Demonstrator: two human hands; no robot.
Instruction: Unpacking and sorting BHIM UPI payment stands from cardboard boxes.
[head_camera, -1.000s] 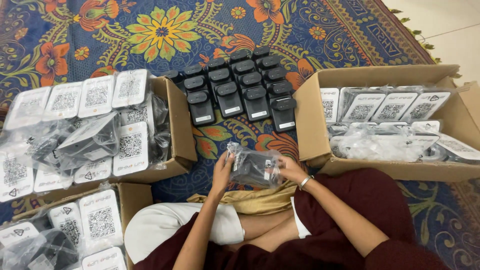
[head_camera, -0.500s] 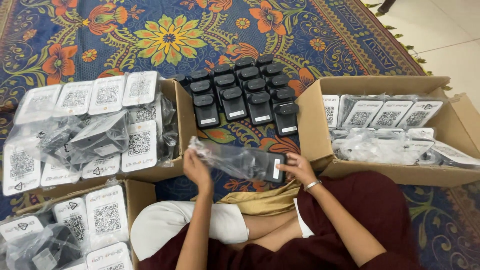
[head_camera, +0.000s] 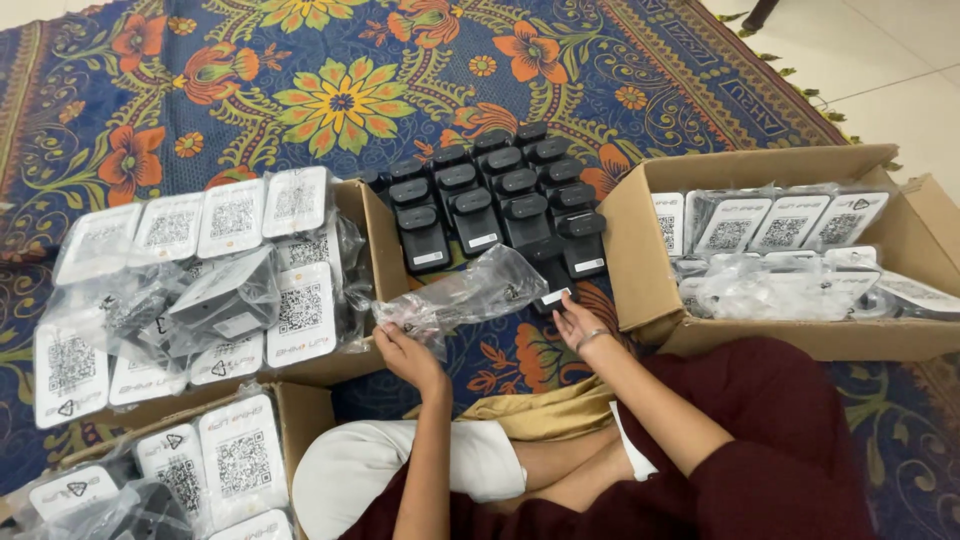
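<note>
A clear plastic bag (head_camera: 470, 293) is held above the patterned rug (head_camera: 300, 90), in front of the rows of black devices (head_camera: 500, 205). The left hand (head_camera: 405, 350) is closed on the bag's left end, fingers pinched together on the film. The right hand (head_camera: 572, 322) is positioned at the bag's right end beside a black device (head_camera: 553, 290); its fingers appear spread and loosely curled, though whether the device is gripped cannot be told.

Handling: the bag is judged light, limp and slippery; it should be held at its edge or open mouth. The device is judged rigid and heavier; it should be taken by its body.

Compared with 0.5 s earlier, the device is seen outside the bag rather than inside it, the bag is slack, and the right hand is lower. Cardboard boxes (head_camera: 640, 260) of bagged units are located on both sides.
</note>
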